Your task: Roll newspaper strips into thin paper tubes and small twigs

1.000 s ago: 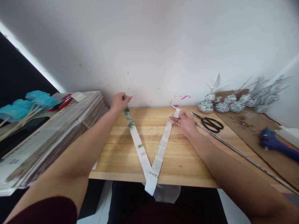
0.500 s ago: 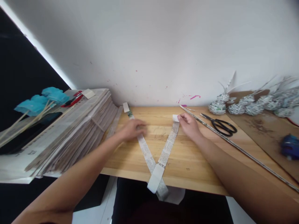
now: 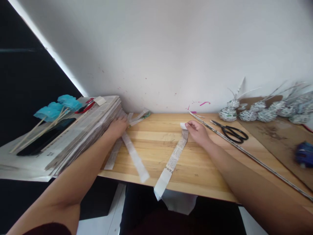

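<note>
My right hand [image 3: 197, 132] pinches the folded white top end of a printed newspaper strip [image 3: 172, 162], which slants down past the table's front edge. At the left, my left hand [image 3: 119, 126] is closed over another newspaper strip [image 3: 135, 156] beside the paper stack; the fingertips are partly hidden. That strip's lower end reaches toward the front edge. A curled strip piece [image 3: 140, 118] with a green patch lies just beyond the left fingers. Below the left wrist, a further paper strip [image 3: 114, 155] lies flat along the stack.
The tall newspaper stack [image 3: 97, 120] at left bears a black phone [image 3: 46, 137], blue flowers on sticks [image 3: 58, 107] and a red tool [image 3: 85, 106]. To the right are a long thin rod [image 3: 254, 155], black scissors [image 3: 234, 133], woven paper figures [image 3: 259, 111] and a blue object [image 3: 304, 154].
My left hand has moved left to the stack, and its strip has shifted with it, no longer crossing the right one. My right hand keeps its pinch in nearly the same place.
</note>
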The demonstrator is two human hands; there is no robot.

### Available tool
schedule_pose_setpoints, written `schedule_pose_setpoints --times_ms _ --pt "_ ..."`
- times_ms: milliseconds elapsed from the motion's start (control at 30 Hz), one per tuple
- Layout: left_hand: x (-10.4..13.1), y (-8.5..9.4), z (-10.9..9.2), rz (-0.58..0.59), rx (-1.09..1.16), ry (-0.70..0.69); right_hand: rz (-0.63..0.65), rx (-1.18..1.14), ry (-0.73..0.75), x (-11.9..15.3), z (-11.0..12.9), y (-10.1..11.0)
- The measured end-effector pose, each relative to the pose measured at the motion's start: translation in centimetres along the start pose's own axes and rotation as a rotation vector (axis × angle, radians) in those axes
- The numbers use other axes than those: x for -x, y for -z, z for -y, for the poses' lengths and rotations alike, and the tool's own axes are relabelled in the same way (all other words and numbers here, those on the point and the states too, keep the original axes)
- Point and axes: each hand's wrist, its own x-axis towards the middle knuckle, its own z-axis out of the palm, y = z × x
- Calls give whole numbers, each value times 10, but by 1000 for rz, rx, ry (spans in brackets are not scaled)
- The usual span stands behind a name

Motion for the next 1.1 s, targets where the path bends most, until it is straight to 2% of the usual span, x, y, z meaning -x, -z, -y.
schedule_pose_setpoints --times_ms 100,167,233,333,367,433,467,533,600,700,800,933,1100 --pt "10 9 -3 -112 -136 136 8 -5 -7 0 0 0" --pt "11 5 -16 -129 -125 178 19 -16 -9 -1 0 -1" --pt "6 -7 -36 -91 -39 158 22 -31 11 -1 0 -1" --pt "-10 -35 -82 -9 129 109 28 -127 11 0 2 -3" --pt "-16 -44 -100 31 234 92 39 -189 -23 1 3 -3" --pt "-27 -61 -138 114 773 146 70 -294 -113 4 8 -4" --pt "-33 -69 -156 133 965 187 86 -320 -142 5 10 -4" --pt "-42 -83 -187 147 1231 243 101 -318 -132 8 13 -4" --pt "-50 -97 -207 172 1416 306 82 -293 -81 9 15 -3" --pt "-57 -115 -217 205 1597 333 -4 -227 -14 8 15 0" --pt "-57 -125 -212 234 1610 344 -78 -123 72 7 16 2" --pt "-52 -124 -202 241 1500 386 -80 -104 110 8 19 1" --pt "-50 -120 -201 215 1500 344 -48 -227 -12 10 20 -1"
